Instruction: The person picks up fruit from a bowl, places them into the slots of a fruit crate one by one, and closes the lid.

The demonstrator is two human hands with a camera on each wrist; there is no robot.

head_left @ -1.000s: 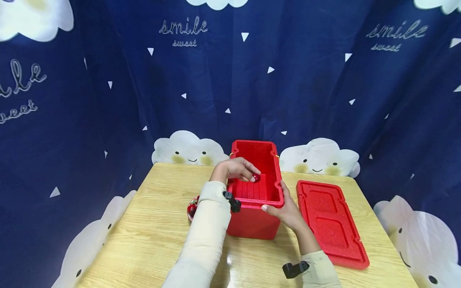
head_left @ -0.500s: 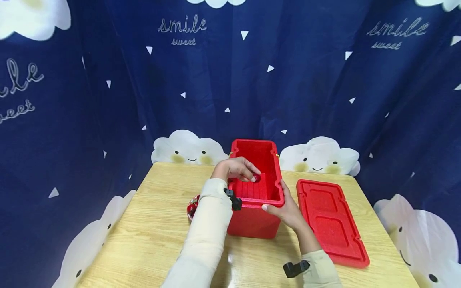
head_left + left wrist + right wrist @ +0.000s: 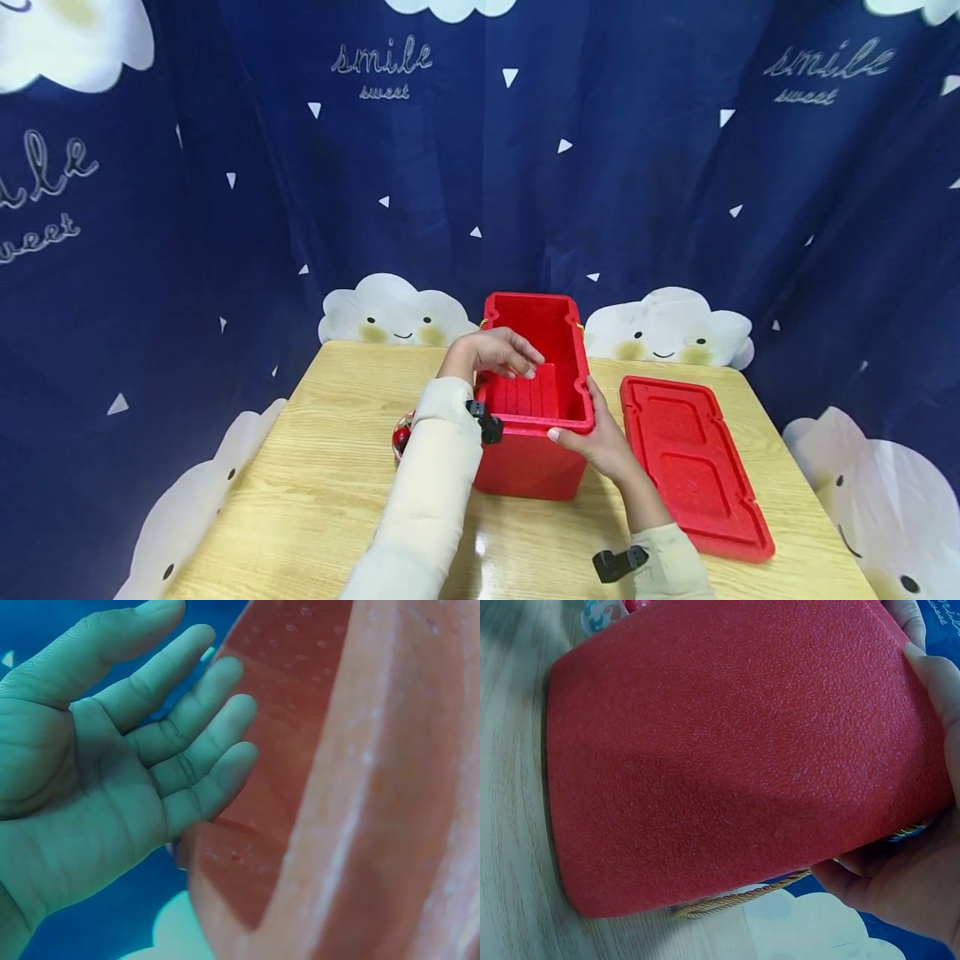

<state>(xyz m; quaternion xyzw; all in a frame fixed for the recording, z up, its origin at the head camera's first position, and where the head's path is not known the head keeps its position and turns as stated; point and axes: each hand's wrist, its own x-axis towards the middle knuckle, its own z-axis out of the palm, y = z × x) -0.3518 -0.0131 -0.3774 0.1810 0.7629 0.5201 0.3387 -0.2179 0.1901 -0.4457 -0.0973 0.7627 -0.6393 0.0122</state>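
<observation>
Above the red box on the worktop, the left hand has a loose, empty grip; the right hand clasps its near right corner. Only the right wrist view shows a length of gold cord — behind, the curtain reads "smile sweet".

- Left arm stretched forward, wrist bent
- Left hand relaxed, fingers slightly curved and parted
- Right arm extended, right hand gripping, thumb set apart
</observation>
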